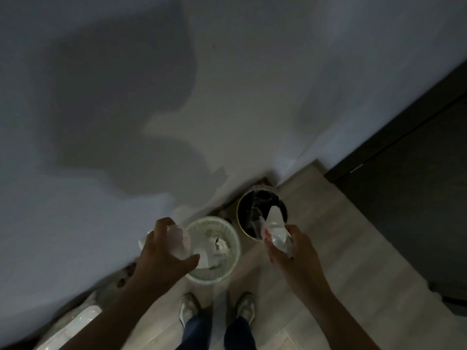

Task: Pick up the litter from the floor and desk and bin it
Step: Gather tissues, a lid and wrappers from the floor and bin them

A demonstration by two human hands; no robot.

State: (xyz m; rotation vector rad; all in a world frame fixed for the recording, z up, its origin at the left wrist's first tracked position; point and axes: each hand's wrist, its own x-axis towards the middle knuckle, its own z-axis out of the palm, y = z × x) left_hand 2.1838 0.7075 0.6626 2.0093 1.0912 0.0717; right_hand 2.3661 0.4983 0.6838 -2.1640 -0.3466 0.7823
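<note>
Two bins stand on the floor by the wall: a white bin (228, 233) with crumpled paper (222, 246) inside, and a black bin (246, 210) with a gold rim to its right. My left hand (161, 251) grips crumpled white paper (180, 242) at the left rim of the white bin. Over the near edge of the black bin, my right hand (298, 251) holds a clear plastic wrapper with red marks (276, 231). The room is dim.
My two shoes (217, 309) stand on the light wood floor (341, 248) just in front of the bins. A white wall (227, 84) rises behind them. A dark door or cabinet (417, 185) is at the right. Plastic-wrapped items (75, 322) lie at lower left.
</note>
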